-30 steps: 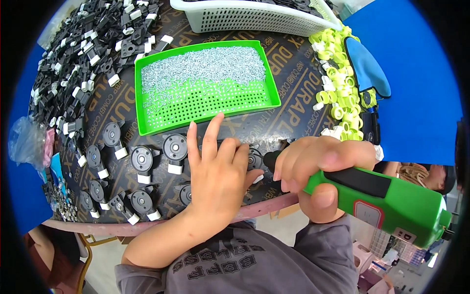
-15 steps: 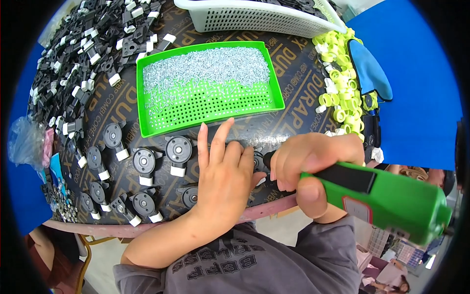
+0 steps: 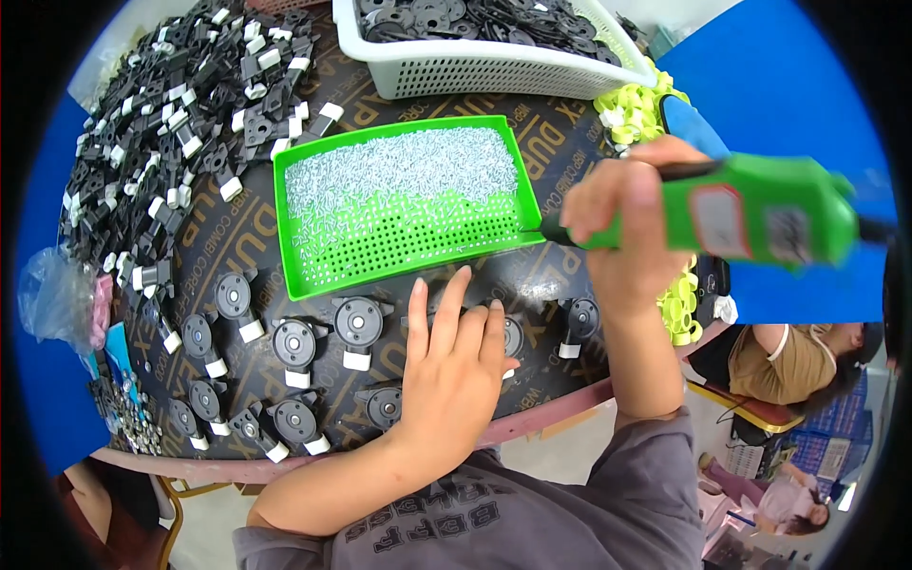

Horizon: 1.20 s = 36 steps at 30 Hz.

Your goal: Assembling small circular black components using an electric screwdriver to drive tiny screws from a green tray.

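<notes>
My right hand (image 3: 632, 214) is wrapped round a green electric screwdriver (image 3: 760, 214). The dark bit points left and reaches the right edge of the green perforated tray (image 3: 410, 277), which holds a heap of small silvery screws (image 3: 399, 166). My left hand (image 3: 456, 366) lies over the table with its fingers stretched out and apart. A round black part (image 3: 513, 335) shows beside its thumb, partly covered by the hand. Another black disc part with a white tab (image 3: 581, 318) sits to the right, and a further one (image 3: 359, 323) to the left of my fingers.
Several assembled black disc parts (image 3: 294, 344) stand at the near left. Beyond them is a large pile of black-and-white pieces (image 3: 204, 114). A white basket (image 3: 503, 74) of black discs stands at the back. Yellow-green rings (image 3: 679, 309) line the right edge. Other people are nearby.
My right hand has lifted the screwdriver away from the part by my left hand and swung it up to the tray's right edge. A black part it hid is uncovered. The view has shifted.
</notes>
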Motion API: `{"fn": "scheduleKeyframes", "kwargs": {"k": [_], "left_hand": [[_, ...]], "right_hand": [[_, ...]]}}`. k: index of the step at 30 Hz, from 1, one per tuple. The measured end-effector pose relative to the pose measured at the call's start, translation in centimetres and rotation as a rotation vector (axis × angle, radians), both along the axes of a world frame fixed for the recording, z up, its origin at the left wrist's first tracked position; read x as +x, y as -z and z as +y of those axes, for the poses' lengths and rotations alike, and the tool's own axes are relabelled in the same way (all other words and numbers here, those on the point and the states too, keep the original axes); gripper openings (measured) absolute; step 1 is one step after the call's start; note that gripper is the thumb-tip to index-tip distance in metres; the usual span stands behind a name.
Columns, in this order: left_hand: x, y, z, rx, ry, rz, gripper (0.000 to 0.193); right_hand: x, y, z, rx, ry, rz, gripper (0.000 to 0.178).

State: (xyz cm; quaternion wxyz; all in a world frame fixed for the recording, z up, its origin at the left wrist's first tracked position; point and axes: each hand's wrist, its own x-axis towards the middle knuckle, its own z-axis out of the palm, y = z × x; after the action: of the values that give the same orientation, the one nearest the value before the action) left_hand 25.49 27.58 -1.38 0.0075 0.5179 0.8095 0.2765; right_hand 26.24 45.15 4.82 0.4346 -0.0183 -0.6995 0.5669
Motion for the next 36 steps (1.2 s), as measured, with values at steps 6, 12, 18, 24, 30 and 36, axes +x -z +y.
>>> {"fn": "scheduleKeyframes", "kwargs": {"k": [6, 12, 18, 24, 30, 36], "left_hand": [[-0.5, -0.6, -0.5, -0.007, -0.010, -0.064, 0.057], [-0.6, -0.6, -0.3, -0.006, -0.018, -0.071, 0.051], [-1.2, -0.5, -0.3, 0.035, -0.009, -0.110, 0.048], [-1.2, -0.7, 0.1, 0.057, -0.040, -0.136, 0.047], [-1.4, -0.4, 0.1, 0.095, -0.041, -0.108, 0.046], [-1.5, -0.2, -0.2, 0.100, -0.048, -0.131, 0.046]], "right_hand": [[-0.4, 2.7, 1.2, -0.033, -0.014, -0.035, 0.018], [-0.5, 2.8, 1.2, -0.007, -0.029, -0.034, 0.019], [0.8, 1.2, 1.4, 0.102, -0.045, 0.094, 0.018], [5.8, -3.1, -2.2, 0.104, -0.502, -0.029, 0.030], [5.4, -0.1, -4.1, 0.133, -0.379, -0.037, 0.037], [4.8, 1.4, -5.1, -0.052, -0.303, 0.086, 0.034]]}}
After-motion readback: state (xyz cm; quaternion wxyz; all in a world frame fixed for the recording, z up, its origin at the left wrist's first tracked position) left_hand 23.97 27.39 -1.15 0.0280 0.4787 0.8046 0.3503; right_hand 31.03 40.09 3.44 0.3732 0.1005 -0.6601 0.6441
